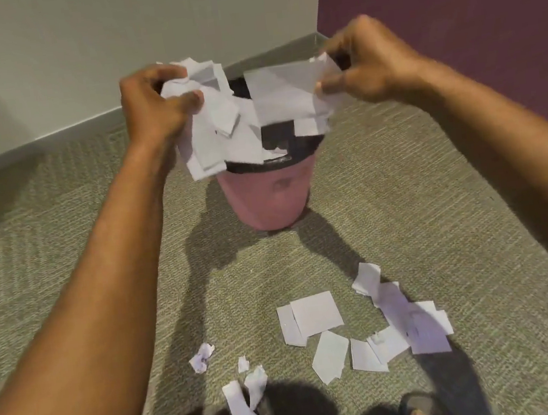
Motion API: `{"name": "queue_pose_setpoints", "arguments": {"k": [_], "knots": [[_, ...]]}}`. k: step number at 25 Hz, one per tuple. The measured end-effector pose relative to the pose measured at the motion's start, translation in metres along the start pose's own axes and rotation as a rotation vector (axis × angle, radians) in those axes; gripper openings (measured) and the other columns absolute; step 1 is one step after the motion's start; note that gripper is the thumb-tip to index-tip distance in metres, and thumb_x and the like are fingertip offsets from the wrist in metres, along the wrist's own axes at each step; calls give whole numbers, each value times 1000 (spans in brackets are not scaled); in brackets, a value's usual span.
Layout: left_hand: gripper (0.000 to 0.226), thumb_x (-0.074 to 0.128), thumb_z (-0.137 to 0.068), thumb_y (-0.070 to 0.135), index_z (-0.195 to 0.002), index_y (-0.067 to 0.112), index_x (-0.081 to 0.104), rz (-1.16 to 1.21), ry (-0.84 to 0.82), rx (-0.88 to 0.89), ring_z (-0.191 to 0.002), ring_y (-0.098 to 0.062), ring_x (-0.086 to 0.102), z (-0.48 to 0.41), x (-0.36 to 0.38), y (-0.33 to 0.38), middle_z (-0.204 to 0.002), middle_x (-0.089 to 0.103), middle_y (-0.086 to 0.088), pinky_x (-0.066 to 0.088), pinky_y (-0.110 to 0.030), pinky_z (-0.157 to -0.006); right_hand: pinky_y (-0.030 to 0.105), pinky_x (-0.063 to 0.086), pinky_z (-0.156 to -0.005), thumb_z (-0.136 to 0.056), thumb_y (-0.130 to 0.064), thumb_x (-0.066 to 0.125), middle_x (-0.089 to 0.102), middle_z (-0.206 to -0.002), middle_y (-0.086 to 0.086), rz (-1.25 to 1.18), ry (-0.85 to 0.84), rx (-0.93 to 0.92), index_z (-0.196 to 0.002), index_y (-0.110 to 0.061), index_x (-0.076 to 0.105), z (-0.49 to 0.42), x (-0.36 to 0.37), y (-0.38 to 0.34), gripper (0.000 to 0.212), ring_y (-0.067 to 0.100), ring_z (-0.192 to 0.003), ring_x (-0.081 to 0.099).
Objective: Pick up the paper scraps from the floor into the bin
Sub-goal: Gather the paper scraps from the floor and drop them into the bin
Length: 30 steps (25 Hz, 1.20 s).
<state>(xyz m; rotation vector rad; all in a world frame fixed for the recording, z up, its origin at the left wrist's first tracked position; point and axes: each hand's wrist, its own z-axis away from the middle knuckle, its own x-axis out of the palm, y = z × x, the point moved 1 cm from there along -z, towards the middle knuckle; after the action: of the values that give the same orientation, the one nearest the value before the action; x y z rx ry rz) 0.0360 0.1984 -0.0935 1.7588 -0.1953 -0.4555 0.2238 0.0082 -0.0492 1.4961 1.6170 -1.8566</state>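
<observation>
Left hand and right hand each clutch paper scraps above the pink bin near the floor's far corner — loose scraps litter open carpet nearer.

A grey-green carpeted floor fills most of the frame. A pink bin stands on it at upper centre, near the wall. White paper scraps lie scattered on the floor at lower centre and lower right, some overlapping. Smaller crumpled bits lie just left of them. A sandalled foot rests at the bottom edge.
</observation>
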Motion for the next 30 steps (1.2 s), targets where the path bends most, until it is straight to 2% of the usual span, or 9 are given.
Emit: {"name": "queue_pose_setpoints", "arguments": {"k": [5, 10, 15, 18, 20, 22, 24, 27, 30], "knots": [[37, 73, -72, -5, -103, 12, 64, -71, 72, -153, -93, -19, 65, -46, 42, -23, -102, 62, -2, 60, -32, -80, 29, 58, -74, -82, -2, 73, 68, -96, 3, 114, 35, -15, -103, -3, 72, -60, 32, -4, 21, 19, -87, 66], [36, 71, -74, -5, -97, 19, 58, -166, 14, -123, -98, -21, 61, -53, 57, -45, -108, 57, -3, 58, -37, -83, 34, 59, -75, -80, 1, 72, 70, -100, 9, 153, 24, 45, -103, 0, 69, -76, 59, 21, 23, 22, -87, 67], [56, 81, -74, 13, -124, 16, 55, -181, -47, -115, -100, -21, 62, -55, 62, -56, -116, 59, -4, 57, -27, -72, 23, 53, -62, -81, 3, 70, 67, -96, 5, 140, 10, 62, -101, -3, 71, -75, 73, 32, 21, 20, -88, 64], [72, 82, -74, 34, -136, 21, 48, -228, -153, -64, -112, -25, 61, -57, 63, -60, -132, 58, -10, 55, -38, -92, 20, 49, -67, -83, 2, 70, 65, -99, 3, 107, 1, 47, -102, -7, 72, -73, 78, 33, 21, 17, -91, 61], [64, 76, -80, 35, -136, 20, 49, -287, -135, 14, -114, -23, 58, -55, 61, -59, -134, 56, -7, 52, -36, -96, 18, 48, -68, -85, 1, 70, 66, -99, 2, 89, 8, 26, -104, -8, 72, -71, 80, 34, 21, 15, -90, 62], [44, 69, -85, 35, -125, 18, 59, -341, -60, 93, -97, -16, 62, -51, 55, -58, -114, 64, -4, 53, -32, -87, 16, 48, -65, -86, 2, 67, 67, -96, 1, 83, 31, 8, -101, -8, 73, -66, 80, 33, 19, 13, -87, 63], [21, 64, -88, 35, -94, 15, 68, -337, 20, 145, -69, -7, 57, -38, 48, -56, -79, 63, 4, 50, -27, -67, 17, 49, -65, -87, 1, 65, 68, -90, 0, 59, 57, -8, -97, -8, 73, -58, 80, 32, 16, 12, -83, 63], [39, 59, -89, 34, -53, 19, 55, -308, 100, 174, -42, -3, 38, 1, 43, -67, -46, 45, 9, 33, -19, -50, 21, 54, -64, -86, 0, 63, 68, -80, -1, -10, 78, -16, -91, -8, 74, -35, 81, 32, 15, 7, -70, 62], [41, 56, -86, 21, -46, 17, 47, -421, -20, 151, -38, -9, 30, 52, 49, -101, -41, 37, 5, 27, -20, -44, 18, 54, -59, -83, 4, 63, 67, -69, -3, -99, -1, 21, -85, -6, 74, -8, 86, 37, 15, 3, -62, 61]]}}
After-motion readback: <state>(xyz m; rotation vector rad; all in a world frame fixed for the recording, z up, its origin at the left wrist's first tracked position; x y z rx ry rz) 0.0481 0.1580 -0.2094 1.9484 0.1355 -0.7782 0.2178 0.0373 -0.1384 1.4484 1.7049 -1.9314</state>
